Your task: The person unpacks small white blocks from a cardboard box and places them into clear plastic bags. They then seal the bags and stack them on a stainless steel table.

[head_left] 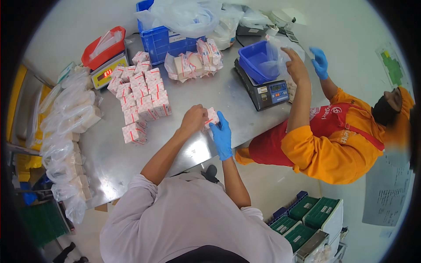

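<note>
A small box-shaped packet (pixel 212 117), wrapped in white paper with red print, is held between my hands over the table's near edge. My bare left hand (pixel 195 119) closes its fingers on the packet's left side. On the other side my right hand (pixel 222 135), in a blue glove, grips it with thumb and fingers. To the left stand stacked packets (pixel 142 90) in the same wrapping, several rows deep. Past my hands, a pale block (pixel 188 65) lies partly covered by printed paper, beside more printed wrapping (pixel 210 55).
Bagged pale blocks (pixel 72 127) line the table's left edge. A yellow scale (pixel 109 71) carries a red tray (pixel 103 47). A blue crate (pixel 158 44) stands at the back. Right of it, a black scale (pixel 265 94) holds a blue basket (pixel 258 61). A co-worker (pixel 337 136) leans in from the right.
</note>
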`<state>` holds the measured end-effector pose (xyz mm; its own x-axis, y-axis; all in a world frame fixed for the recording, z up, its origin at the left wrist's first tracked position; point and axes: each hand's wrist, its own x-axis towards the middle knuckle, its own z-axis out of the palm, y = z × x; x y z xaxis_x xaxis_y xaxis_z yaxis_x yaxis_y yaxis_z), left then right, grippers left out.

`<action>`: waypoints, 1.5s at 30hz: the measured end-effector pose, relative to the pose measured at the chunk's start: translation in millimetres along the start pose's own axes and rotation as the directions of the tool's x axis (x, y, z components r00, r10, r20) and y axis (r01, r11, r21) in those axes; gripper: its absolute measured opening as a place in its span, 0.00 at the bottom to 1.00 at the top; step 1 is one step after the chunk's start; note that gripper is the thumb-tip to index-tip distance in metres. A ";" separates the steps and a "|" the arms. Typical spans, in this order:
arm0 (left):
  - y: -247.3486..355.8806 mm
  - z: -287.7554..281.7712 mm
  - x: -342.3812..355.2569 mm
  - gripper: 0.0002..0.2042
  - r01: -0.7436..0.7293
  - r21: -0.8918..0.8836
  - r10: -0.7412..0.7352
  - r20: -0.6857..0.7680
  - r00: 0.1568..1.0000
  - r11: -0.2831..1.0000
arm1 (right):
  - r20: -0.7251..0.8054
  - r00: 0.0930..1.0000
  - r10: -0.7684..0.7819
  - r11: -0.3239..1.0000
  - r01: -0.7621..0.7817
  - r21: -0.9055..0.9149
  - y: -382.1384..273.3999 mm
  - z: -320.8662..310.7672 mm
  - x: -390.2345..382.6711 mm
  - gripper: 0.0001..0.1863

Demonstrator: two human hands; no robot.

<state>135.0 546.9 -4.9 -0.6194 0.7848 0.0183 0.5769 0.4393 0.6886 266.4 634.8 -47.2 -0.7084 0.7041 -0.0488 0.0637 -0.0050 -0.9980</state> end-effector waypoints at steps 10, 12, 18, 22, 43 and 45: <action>-14.4 -0.3 -1.8 0.12 -0.045 0.011 0.046 -0.033 0.998 0.999 | -0.111 0.987 -0.114 0.942 0.072 -0.328 -4.4 16.1 -15.6 0.30; -17.2 2.3 -2.5 0.12 0.024 0.075 -0.028 0.042 0.999 0.997 | -0.067 0.992 -0.107 0.948 0.082 -0.307 -4.8 20.8 -17.7 0.29; -20.2 10.9 -26.2 0.11 0.067 -0.173 -0.089 -0.123 0.988 0.983 | -0.039 0.992 -0.117 0.961 0.103 -0.256 3.2 12.4 -12.5 0.19; -23.6 6.3 -30.5 0.10 0.016 -0.163 -0.054 -0.229 0.972 0.987 | -0.077 0.989 -0.123 0.965 0.101 -0.244 3.3 15.3 -7.3 0.09; -57.1 22.4 -72.3 0.07 -0.338 -0.235 0.336 -0.052 0.940 0.911 | 0.143 0.983 -0.113 0.935 0.154 -0.320 3.7 -21.3 -21.8 0.07; -41.5 28.4 -105.8 0.09 -0.005 -0.296 0.031 0.083 0.996 0.955 | 0.111 0.992 -0.054 0.953 0.085 -0.291 32.7 -15.1 -59.8 0.07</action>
<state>191.7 458.1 -56.1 -0.5550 0.8316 -0.0212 0.3967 0.2869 0.8720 321.4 603.4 -76.3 -0.7843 0.6204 0.0013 0.2052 0.2614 -0.9432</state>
